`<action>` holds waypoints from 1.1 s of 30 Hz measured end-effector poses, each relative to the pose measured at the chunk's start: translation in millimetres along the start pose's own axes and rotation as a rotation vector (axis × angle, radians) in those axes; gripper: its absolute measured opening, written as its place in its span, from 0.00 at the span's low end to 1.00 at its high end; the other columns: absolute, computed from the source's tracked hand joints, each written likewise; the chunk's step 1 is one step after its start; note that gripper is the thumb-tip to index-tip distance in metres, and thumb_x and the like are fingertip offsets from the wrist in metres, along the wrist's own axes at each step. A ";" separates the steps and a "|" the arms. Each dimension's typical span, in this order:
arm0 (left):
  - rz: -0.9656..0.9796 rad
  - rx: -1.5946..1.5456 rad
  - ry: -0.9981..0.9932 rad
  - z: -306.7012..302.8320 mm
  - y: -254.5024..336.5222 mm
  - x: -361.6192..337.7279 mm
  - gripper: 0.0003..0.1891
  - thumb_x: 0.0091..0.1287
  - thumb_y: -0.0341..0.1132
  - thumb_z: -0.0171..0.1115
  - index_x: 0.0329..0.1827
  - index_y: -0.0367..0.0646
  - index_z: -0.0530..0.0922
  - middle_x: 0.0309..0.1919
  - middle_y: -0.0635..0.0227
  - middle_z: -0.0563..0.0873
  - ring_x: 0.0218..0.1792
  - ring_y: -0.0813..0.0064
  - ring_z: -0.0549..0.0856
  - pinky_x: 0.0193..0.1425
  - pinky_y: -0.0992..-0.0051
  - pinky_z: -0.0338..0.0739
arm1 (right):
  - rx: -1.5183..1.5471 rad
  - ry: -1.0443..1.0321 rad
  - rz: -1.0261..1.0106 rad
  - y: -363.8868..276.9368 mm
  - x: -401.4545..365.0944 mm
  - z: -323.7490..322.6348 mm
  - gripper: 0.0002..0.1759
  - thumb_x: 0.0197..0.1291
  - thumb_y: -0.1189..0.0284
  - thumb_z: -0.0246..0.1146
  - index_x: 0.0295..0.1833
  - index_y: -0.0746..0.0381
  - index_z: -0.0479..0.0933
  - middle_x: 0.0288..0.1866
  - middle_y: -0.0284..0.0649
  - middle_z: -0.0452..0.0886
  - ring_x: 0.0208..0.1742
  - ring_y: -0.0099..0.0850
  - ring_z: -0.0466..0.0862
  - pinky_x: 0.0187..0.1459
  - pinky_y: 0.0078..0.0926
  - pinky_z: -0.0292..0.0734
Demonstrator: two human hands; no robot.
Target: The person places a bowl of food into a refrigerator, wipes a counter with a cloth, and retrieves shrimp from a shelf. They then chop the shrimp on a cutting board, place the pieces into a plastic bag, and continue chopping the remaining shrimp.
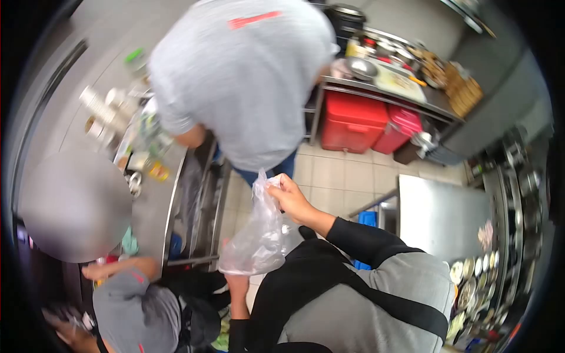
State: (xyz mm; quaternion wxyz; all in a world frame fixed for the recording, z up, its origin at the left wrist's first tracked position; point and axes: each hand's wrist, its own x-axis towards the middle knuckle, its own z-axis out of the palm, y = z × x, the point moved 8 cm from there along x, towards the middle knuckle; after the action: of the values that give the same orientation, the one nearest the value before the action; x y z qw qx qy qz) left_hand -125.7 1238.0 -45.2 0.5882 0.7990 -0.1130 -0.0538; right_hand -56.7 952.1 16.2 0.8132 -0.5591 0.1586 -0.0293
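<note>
My right hand pinches the top of a clear, crumpled plastic bag that hangs in front of me over the tiled floor. My left forearm, in a black sleeve lower down, reaches up to the bottom of the bag. The bag hides that hand, so its grip does not show. What the bag contains is unclear.
A person in a grey shirt bends over just ahead. Another person crouches at lower left by a cluttered steel counter. Red bins sit under a back shelf. A steel table and several plates are on the right.
</note>
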 end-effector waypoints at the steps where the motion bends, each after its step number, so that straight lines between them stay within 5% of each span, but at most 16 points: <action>1: -0.016 -0.254 -0.059 22.1 7.8 10.4 0.24 0.63 0.26 0.71 0.64 0.32 0.80 0.59 0.59 0.86 0.59 0.63 0.84 0.67 0.64 0.76 | 0.015 0.046 -0.022 1.5 1.6 -36.7 0.09 0.72 0.70 0.65 0.49 0.60 0.71 0.42 0.32 0.77 0.41 0.20 0.77 0.39 0.24 0.73; 3: -0.019 -0.136 -0.337 75.5 29.1 38.7 0.16 0.67 0.26 0.67 0.56 0.32 0.81 0.56 0.61 0.87 0.55 0.68 0.86 0.60 0.69 0.80 | 0.328 0.118 0.077 17.5 8.3 -105.8 0.12 0.73 0.67 0.65 0.52 0.60 0.71 0.45 0.34 0.79 0.43 0.24 0.80 0.42 0.27 0.76; 5: -0.130 -0.299 -0.374 138.6 38.3 73.6 0.12 0.68 0.26 0.65 0.53 0.33 0.81 0.55 0.61 0.87 0.53 0.69 0.87 0.59 0.70 0.81 | 0.320 0.186 0.075 9.1 -4.9 -171.3 0.20 0.76 0.60 0.61 0.63 0.61 0.70 0.50 0.39 0.82 0.48 0.30 0.84 0.50 0.32 0.81; 7: -0.248 -0.462 -0.388 210.8 56.2 103.5 0.09 0.69 0.25 0.64 0.50 0.33 0.81 0.53 0.62 0.88 0.51 0.70 0.88 0.57 0.71 0.82 | 0.016 0.603 0.157 -7.0 -36.6 -263.0 0.29 0.75 0.52 0.59 0.70 0.60 0.65 0.57 0.44 0.79 0.53 0.35 0.83 0.54 0.38 0.80; 9: -0.272 -0.690 -0.399 279.4 88.5 133.1 0.04 0.71 0.25 0.63 0.46 0.35 0.81 0.51 0.60 0.88 0.49 0.71 0.88 0.55 0.72 0.83 | -0.252 0.732 -0.130 -14.5 -52.4 -349.3 0.39 0.73 0.43 0.58 0.76 0.58 0.60 0.66 0.48 0.74 0.60 0.39 0.79 0.59 0.42 0.78; 13: -0.213 -0.618 -0.518 389.6 131.3 163.3 0.01 0.70 0.25 0.64 0.41 0.39 0.80 0.49 0.58 0.89 0.48 0.73 0.87 0.57 0.72 0.81 | 0.234 0.341 0.012 -43.7 -77.0 -397.2 0.41 0.70 0.52 0.68 0.76 0.63 0.59 0.63 0.48 0.76 0.54 0.37 0.81 0.56 0.38 0.79; 15: -0.176 -0.670 -0.838 452.2 147.1 161.2 0.06 0.70 0.23 0.63 0.45 0.41 0.79 0.49 0.59 0.89 0.49 0.71 0.87 0.62 0.68 0.80 | -0.401 0.208 -0.263 -92.8 -86.0 -377.0 0.35 0.69 0.57 0.69 0.72 0.62 0.64 0.65 0.47 0.77 0.58 0.36 0.81 0.56 0.34 0.79; 17: -0.277 -0.778 -0.920 495.2 148.4 165.9 0.10 0.70 0.24 0.62 0.52 0.41 0.77 0.51 0.57 0.88 0.52 0.67 0.88 0.65 0.63 0.79 | -0.454 0.281 -0.297 -101.9 -73.5 -391.6 0.24 0.71 0.66 0.67 0.66 0.62 0.68 0.61 0.48 0.82 0.60 0.39 0.83 0.57 0.35 0.79; 20: -0.525 -1.069 -1.090 539.6 147.1 188.7 0.17 0.71 0.26 0.59 0.62 0.43 0.73 0.53 0.55 0.88 0.56 0.61 0.87 0.68 0.58 0.78 | 0.575 0.376 0.000 -44.8 -40.2 -466.7 0.11 0.74 0.73 0.58 0.57 0.64 0.71 0.52 0.53 0.85 0.55 0.45 0.86 0.60 0.43 0.80; 22: -0.787 -1.207 -1.062 557.5 156.5 208.9 0.20 0.73 0.29 0.54 0.67 0.50 0.69 0.53 0.57 0.87 0.55 0.60 0.87 0.64 0.57 0.79 | 0.706 0.442 -0.044 -40.5 -31.7 -507.8 0.09 0.75 0.73 0.55 0.56 0.63 0.71 0.51 0.53 0.85 0.55 0.43 0.86 0.58 0.43 0.82; 25: -0.716 -1.015 -1.227 589.6 151.4 247.3 0.22 0.72 0.28 0.57 0.68 0.50 0.69 0.52 0.63 0.85 0.50 0.67 0.86 0.59 0.65 0.80 | 0.947 0.538 -0.054 -38.1 -24.6 -560.3 0.08 0.74 0.75 0.52 0.55 0.61 0.71 0.47 0.48 0.85 0.50 0.38 0.86 0.49 0.40 0.84; 26: -0.439 -0.545 -1.194 601.6 156.3 261.6 0.20 0.70 0.29 0.62 0.64 0.49 0.73 0.44 0.68 0.84 0.44 0.75 0.84 0.51 0.72 0.78 | 1.024 0.483 -0.037 -40.2 -18.8 -573.9 0.09 0.73 0.75 0.53 0.56 0.60 0.72 0.45 0.45 0.84 0.47 0.37 0.85 0.47 0.39 0.82; 27: -0.438 -0.549 -1.191 620.5 155.5 275.0 0.20 0.70 0.29 0.62 0.64 0.49 0.73 0.44 0.68 0.84 0.44 0.75 0.84 0.51 0.72 0.78 | 1.098 0.427 -0.019 -61.0 -7.1 -570.9 0.11 0.72 0.75 0.54 0.57 0.59 0.72 0.44 0.43 0.83 0.44 0.36 0.84 0.45 0.38 0.81; 29: 0.015 0.098 -1.065 653.9 139.8 316.5 0.16 0.69 0.30 0.66 0.58 0.45 0.76 0.37 0.72 0.83 0.40 0.81 0.82 0.45 0.77 0.75 | 0.970 0.601 0.026 -90.4 5.0 -581.6 0.14 0.69 0.75 0.57 0.60 0.57 0.72 0.40 0.38 0.81 0.39 0.32 0.82 0.38 0.30 0.77; 31: -0.459 -0.336 -0.969 692.2 91.4 359.7 0.13 0.69 0.28 0.65 0.55 0.44 0.77 0.36 0.70 0.85 0.38 0.76 0.85 0.41 0.74 0.76 | 0.655 0.295 -0.099 -137.6 32.7 -579.1 0.15 0.67 0.76 0.60 0.59 0.56 0.74 0.40 0.34 0.80 0.36 0.26 0.80 0.35 0.24 0.73; 33: -0.768 -0.699 -0.886 713.2 116.3 395.5 0.19 0.68 0.26 0.64 0.61 0.46 0.73 0.39 0.64 0.87 0.40 0.70 0.87 0.44 0.71 0.80 | 0.004 0.427 0.021 -144.3 54.8 -624.4 0.13 0.66 0.78 0.62 0.55 0.56 0.76 0.40 0.31 0.81 0.32 0.21 0.77 0.33 0.21 0.71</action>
State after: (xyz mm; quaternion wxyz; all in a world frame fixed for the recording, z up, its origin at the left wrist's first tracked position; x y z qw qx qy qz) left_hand 87.7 447.1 -131.5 0.6492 0.4479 -0.0276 -0.6141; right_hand -167.6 323.9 -66.2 0.7625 -0.5369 0.3332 -0.1391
